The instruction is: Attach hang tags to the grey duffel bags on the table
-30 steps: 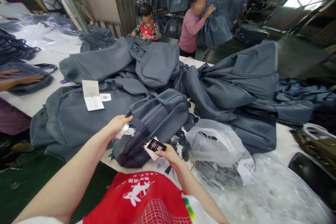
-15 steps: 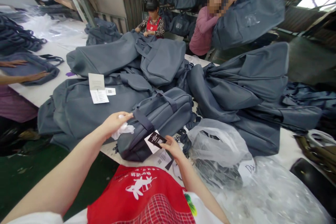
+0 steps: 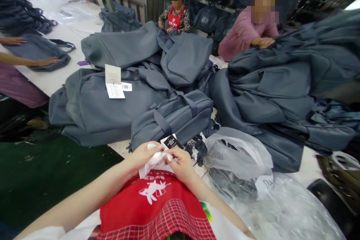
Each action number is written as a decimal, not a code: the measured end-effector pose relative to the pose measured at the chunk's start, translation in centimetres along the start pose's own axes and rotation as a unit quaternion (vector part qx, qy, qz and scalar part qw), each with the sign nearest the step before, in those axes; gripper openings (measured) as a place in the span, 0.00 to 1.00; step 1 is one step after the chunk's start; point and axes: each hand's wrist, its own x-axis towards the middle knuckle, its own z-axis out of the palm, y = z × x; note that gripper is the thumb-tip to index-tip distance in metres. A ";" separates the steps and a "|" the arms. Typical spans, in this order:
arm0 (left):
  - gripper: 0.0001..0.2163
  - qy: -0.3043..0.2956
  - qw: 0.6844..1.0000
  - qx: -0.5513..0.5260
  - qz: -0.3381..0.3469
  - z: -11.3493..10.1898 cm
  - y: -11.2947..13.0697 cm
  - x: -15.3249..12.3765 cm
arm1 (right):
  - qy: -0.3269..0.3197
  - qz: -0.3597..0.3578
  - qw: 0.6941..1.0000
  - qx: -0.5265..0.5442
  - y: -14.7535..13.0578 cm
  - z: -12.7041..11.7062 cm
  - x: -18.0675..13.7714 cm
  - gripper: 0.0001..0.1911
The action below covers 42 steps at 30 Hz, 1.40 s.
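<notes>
A crumpled white tissue or cloth is held in front of my apron, my left hand closed around it. My right hand meets it there, thumb and fingers pinched at the tissue's right edge; their tips are partly hidden. Just beyond my fingers, a black and white hang tag lies against a dark blue-grey duffel bag with two strap handles. To the left, a larger grey bag carries an unfolded white label card.
More grey bags pile up behind, and others at right. Clear plastic bags lie at front right beside a black object. A co-worker in pink leans over the right pile; a co-worker's hand presses a bag at left.
My right hand has left the hang tag and come to the tissue. My left hand has moved down and right with it. The co-worker in pink has lowered the raised bag onto the pile.
</notes>
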 end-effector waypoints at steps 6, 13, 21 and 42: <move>0.23 -0.038 0.995 0.087 -0.030 -2.5 -0.9 -1.3 | 0.177 0.141 0.929 0.294 2.1 -1.1 1.3 0.11; 0.19 -0.156 0.971 0.183 0.009 -4.6 -3.2 -2.4 | 0.178 0.187 0.813 0.522 1.6 -4.3 2.2 0.14; 0.20 -0.139 0.978 0.142 0.057 -7.5 -6.4 -5.8 | 0.100 0.294 0.922 0.232 6.6 -2.8 -3.6 0.19; 0.44 0.245 0.742 0.593 0.193 -8.6 0.6 2.1 | 0.108 0.429 0.895 0.052 15.8 -5.5 -2.7 0.25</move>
